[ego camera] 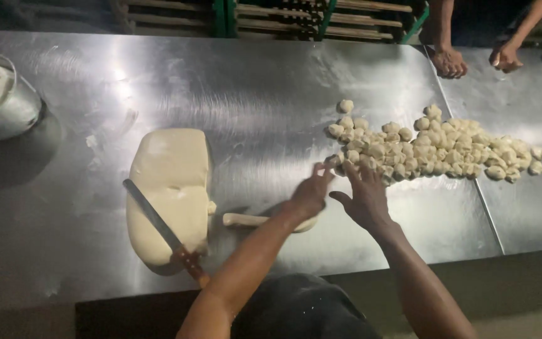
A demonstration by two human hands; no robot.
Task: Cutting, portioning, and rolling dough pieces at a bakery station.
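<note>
Reaching into the near end of the pile of small dough pieces [434,147], both your hands sit spread and open, nothing gripped: left hand [312,193] fingertips at the pile's edge, right hand [366,198] just beside it, palm down. The pile lies mid-right on the steel desk [252,88], straddling a seam. Risks: a sweep scatters pieces toward the other person's hands [450,61]; your left forearm rides over the dough rope [246,220] and could flatten it. The knife [161,229] rests on the big dough slab [170,194], handle near your elbow; a bump could send it off the edge.
</note>
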